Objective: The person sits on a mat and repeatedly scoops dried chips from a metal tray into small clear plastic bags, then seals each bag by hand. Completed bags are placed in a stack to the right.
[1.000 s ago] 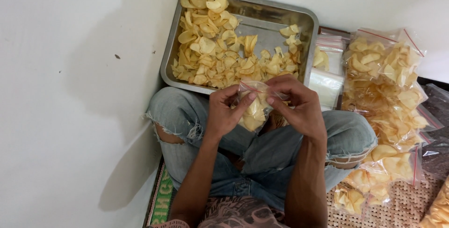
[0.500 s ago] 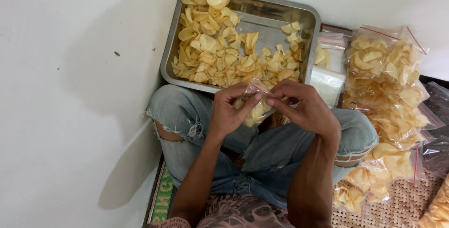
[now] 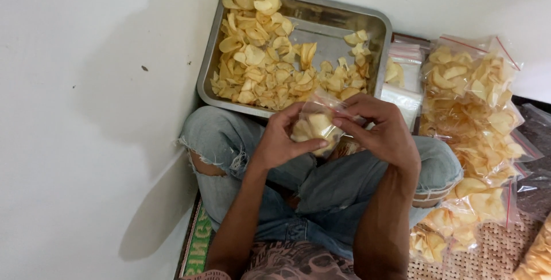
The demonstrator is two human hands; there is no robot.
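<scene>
— What packages do you see?
— A small clear bag of chips [image 3: 313, 126] in my fingers [image 3: 298, 145]. Filled clear zip bags with red strips [image 3: 470, 108] pile at my right; flat empty bags [image 3: 402, 79] lie beside the tray.

the tray [image 3: 379, 27] of chips [image 3: 270, 62] sits in front of the knees, the small bag [image 3: 313, 125] is above the lap, filled bags [image 3: 476, 113] lie right of the tray

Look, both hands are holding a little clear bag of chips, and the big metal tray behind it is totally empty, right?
Not quite. Both the left hand and the right hand do hold the little clear bag of chips, but the metal tray is not empty: the head view shows it heaped with pale yellow chips.
</scene>
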